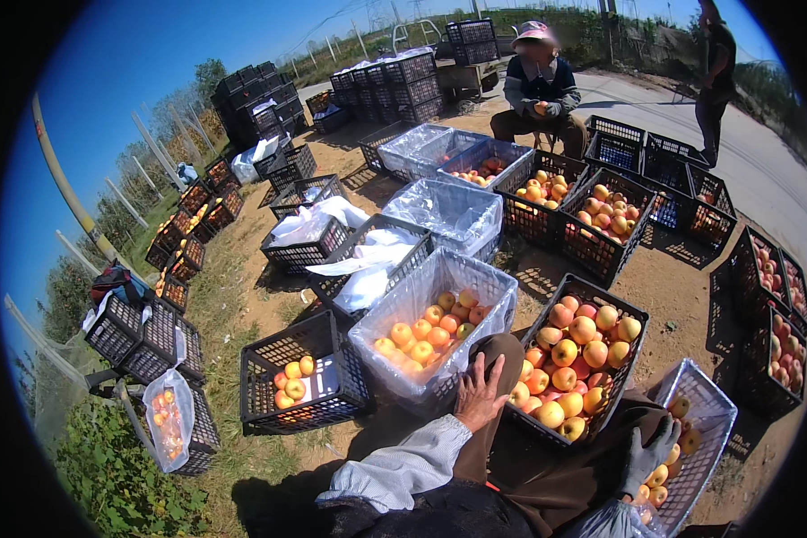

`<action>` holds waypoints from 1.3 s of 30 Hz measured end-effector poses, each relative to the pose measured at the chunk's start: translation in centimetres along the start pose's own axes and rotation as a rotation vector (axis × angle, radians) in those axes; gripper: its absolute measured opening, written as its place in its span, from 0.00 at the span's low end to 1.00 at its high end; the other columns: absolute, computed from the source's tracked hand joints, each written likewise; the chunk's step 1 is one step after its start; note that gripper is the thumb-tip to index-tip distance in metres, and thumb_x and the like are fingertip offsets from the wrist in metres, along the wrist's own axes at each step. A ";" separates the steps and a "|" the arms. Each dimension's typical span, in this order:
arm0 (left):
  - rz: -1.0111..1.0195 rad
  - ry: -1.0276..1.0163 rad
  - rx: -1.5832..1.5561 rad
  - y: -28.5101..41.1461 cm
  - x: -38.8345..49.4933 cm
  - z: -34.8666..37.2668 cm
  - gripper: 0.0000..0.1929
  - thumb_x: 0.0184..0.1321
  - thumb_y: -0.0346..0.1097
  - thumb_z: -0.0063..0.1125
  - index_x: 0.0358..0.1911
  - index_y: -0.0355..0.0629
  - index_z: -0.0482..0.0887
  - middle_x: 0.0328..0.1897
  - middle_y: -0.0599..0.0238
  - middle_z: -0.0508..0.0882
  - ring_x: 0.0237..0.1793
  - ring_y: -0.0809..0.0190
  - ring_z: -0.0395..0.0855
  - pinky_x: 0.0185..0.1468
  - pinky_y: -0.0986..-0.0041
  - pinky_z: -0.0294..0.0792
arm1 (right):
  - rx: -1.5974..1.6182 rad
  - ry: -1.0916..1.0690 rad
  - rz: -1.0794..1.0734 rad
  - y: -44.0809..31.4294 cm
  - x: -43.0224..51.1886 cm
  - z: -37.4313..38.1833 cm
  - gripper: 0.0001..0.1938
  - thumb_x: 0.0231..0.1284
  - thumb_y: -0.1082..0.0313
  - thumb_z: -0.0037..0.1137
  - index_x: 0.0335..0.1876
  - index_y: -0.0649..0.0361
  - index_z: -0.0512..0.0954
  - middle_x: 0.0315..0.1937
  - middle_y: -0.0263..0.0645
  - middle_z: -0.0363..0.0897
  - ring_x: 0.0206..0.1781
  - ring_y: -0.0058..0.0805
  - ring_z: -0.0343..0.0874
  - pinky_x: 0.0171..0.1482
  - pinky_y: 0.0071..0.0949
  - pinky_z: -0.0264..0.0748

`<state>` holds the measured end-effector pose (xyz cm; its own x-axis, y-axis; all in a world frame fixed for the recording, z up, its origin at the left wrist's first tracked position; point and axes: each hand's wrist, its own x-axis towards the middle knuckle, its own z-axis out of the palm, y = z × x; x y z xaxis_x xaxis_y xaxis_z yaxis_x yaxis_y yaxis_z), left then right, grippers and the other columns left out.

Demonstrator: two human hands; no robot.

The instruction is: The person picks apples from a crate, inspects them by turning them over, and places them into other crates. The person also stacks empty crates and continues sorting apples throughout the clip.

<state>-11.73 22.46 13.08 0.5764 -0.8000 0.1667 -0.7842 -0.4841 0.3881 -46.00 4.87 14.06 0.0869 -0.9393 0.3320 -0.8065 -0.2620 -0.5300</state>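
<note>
My bare left hand (479, 395) rests on my left knee, fingers spread, holding nothing. My right hand (647, 452) wears a grey glove and lies along my right thigh, fingers apart. Right beside it is a lined crate (709, 417) with apples (690, 441) along its near side. Between my knees a black plastic crate (635, 306) is heaped with red-yellow apples (565, 352). Ahead of my left knee a crate with a clear plastic liner (403, 289) holds a layer of apples (437, 335). To its left, a black crate (269, 410) contains several apples (294, 388).
A person in a pink hat (541, 87) sits opposite, holding an apple (541, 107). Another person (714, 81) stands on the paved road (756, 155). Stacked crates (410, 81) stand behind. Crates with white sheets (370, 262) and an empty lined crate (447, 208) lie ahead.
</note>
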 end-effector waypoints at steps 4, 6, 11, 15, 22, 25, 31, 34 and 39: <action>0.019 0.027 -0.048 -1.1 0.2 -0.1 0.53 0.53 0.46 0.74 0.79 0.58 0.49 0.78 0.40 0.51 0.70 0.31 0.63 0.63 0.40 0.63 | -0.033 0.070 -0.077 -3.0 0.5 -0.2 0.41 0.43 0.64 0.68 0.70 0.61 0.67 0.74 0.53 0.60 0.74 0.55 0.61 0.74 0.43 0.59; 0.014 0.040 -0.092 -1.7 0.3 -0.5 0.53 0.51 0.45 0.76 0.78 0.57 0.51 0.77 0.40 0.52 0.72 0.32 0.60 0.65 0.41 0.62 | -0.030 0.116 -0.108 -4.1 0.8 0.5 0.40 0.40 0.63 0.68 0.67 0.60 0.70 0.72 0.56 0.62 0.71 0.57 0.64 0.71 0.45 0.62; 0.030 0.033 -0.103 -2.0 0.3 -0.6 0.52 0.49 0.46 0.77 0.76 0.55 0.54 0.76 0.40 0.53 0.71 0.33 0.61 0.66 0.41 0.61 | -0.039 0.152 -0.109 -5.4 1.0 0.1 0.37 0.40 0.61 0.68 0.63 0.60 0.70 0.68 0.59 0.64 0.65 0.62 0.68 0.67 0.48 0.65; 0.047 0.009 -0.188 -2.0 0.1 0.0 0.53 0.46 0.42 0.79 0.76 0.51 0.56 0.75 0.36 0.54 0.73 0.31 0.56 0.72 0.43 0.55 | -0.049 0.131 -0.037 -4.4 0.2 0.0 0.43 0.35 0.60 0.74 0.66 0.56 0.69 0.68 0.54 0.64 0.69 0.57 0.64 0.70 0.49 0.62; 0.059 0.030 -0.098 -1.0 0.0 0.3 0.54 0.47 0.46 0.78 0.76 0.53 0.55 0.76 0.40 0.54 0.72 0.32 0.59 0.68 0.39 0.58 | -0.016 0.145 -0.011 -4.0 0.1 -1.3 0.42 0.37 0.58 0.73 0.66 0.54 0.70 0.68 0.55 0.65 0.69 0.57 0.65 0.69 0.49 0.63; 0.008 0.066 -0.051 -2.4 0.1 -1.4 0.53 0.49 0.45 0.77 0.77 0.53 0.53 0.77 0.40 0.53 0.72 0.33 0.59 0.68 0.39 0.58 | 0.015 0.100 -0.018 -7.4 1.1 -1.5 0.38 0.41 0.56 0.69 0.64 0.57 0.71 0.67 0.56 0.65 0.69 0.58 0.65 0.69 0.48 0.63; 0.036 0.044 -0.065 -1.8 0.4 0.5 0.53 0.52 0.45 0.74 0.78 0.56 0.50 0.77 0.39 0.52 0.70 0.33 0.63 0.67 0.42 0.60 | -0.001 0.089 -0.049 -4.7 0.3 -0.8 0.35 0.45 0.62 0.66 0.66 0.56 0.71 0.69 0.57 0.64 0.69 0.59 0.65 0.70 0.46 0.63; 0.016 0.015 -0.144 -1.1 0.3 0.6 0.52 0.55 0.45 0.72 0.79 0.60 0.48 0.79 0.40 0.50 0.72 0.29 0.59 0.71 0.38 0.54 | -0.039 0.089 -0.008 -3.5 -0.6 -0.8 0.35 0.54 0.57 0.63 0.70 0.57 0.69 0.72 0.56 0.62 0.74 0.57 0.59 0.73 0.47 0.59; 0.022 0.097 -0.010 -1.8 -1.0 0.2 0.54 0.54 0.46 0.72 0.80 0.58 0.46 0.80 0.37 0.48 0.68 0.32 0.65 0.65 0.43 0.63 | -0.104 0.076 -0.085 -0.7 -0.5 1.3 0.36 0.55 0.54 0.64 0.71 0.58 0.69 0.73 0.55 0.62 0.73 0.57 0.64 0.72 0.48 0.62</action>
<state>-10.92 24.05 12.03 0.5793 -0.7719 0.2620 -0.7946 -0.4631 0.3925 -44.73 5.22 13.24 0.1156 -0.8942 0.4326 -0.8550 -0.3113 -0.4149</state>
